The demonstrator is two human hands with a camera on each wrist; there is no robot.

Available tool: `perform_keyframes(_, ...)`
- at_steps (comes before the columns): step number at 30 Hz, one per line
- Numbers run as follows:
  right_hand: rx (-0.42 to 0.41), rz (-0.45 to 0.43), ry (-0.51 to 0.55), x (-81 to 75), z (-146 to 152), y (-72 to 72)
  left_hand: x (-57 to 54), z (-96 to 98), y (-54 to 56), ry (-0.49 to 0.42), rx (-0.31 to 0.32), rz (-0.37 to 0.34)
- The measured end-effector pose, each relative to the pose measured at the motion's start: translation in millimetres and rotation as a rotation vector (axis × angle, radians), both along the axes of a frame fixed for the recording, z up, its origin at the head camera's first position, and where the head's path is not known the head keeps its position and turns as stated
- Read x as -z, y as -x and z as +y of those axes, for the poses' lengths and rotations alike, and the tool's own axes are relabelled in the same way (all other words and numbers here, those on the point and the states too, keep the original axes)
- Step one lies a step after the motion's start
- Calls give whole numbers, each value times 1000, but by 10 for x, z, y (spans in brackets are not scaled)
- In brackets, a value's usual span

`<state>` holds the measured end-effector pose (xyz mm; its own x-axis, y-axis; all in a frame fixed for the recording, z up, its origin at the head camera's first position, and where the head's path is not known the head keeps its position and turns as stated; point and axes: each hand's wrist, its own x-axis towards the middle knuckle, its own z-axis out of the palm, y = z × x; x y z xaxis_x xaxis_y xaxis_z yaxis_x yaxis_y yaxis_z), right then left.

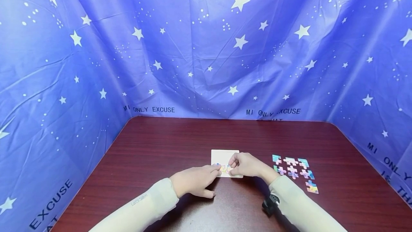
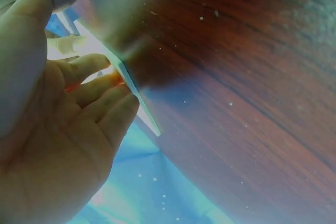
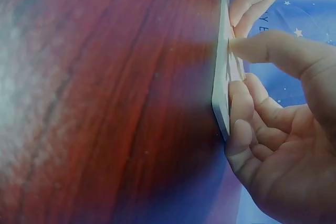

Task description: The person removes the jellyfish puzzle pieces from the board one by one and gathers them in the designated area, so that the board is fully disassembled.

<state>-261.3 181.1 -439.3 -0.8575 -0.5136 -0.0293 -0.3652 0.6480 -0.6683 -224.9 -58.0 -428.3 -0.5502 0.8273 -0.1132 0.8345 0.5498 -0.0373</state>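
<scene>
A small white puzzle board (image 1: 222,155) lies on the table in the head view, with colourful jigsaw pieces in its near part, partly hidden by fingers. From the left, my left hand (image 1: 196,181) rests its extended fingertips on the board's near-left part, thumb held apart over the table. My right hand (image 1: 246,164) reaches in from the right, its thumb and index finger pinching a jigsaw piece (image 1: 229,168) low over the board. In the right wrist view, the other fingers of that hand curl beside the board's edge (image 3: 221,72).
Several loose jigsaw pieces (image 1: 292,171) lie in loose rows right of the board, near the right forearm. The dark red wooden table (image 1: 161,139) meets a blue star-patterned curtain (image 1: 199,63) at the back and sides. A black strap device (image 1: 270,204) sits on the right wrist.
</scene>
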Motion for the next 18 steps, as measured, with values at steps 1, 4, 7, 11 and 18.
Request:
perform_keyframes(1,0,-6,5,1,-3,1,-1,-1,0,1,1,0)
perform_keyframes(4,-5,-29,20,6,-5,9,-6,-6,-1,0,-2,-7)
perform_keyframes(7,-17,-55,36,15,0,13,-9,-12,-3,-1,-5,-14)
perform_keyframes(11,-33,-73,68,13,14,2,-9,-16,-3,-12,3,-13)
perform_keyframes(18,-28,-73,104,5,86,-30,-26,-10,-11,-38,31,-5)
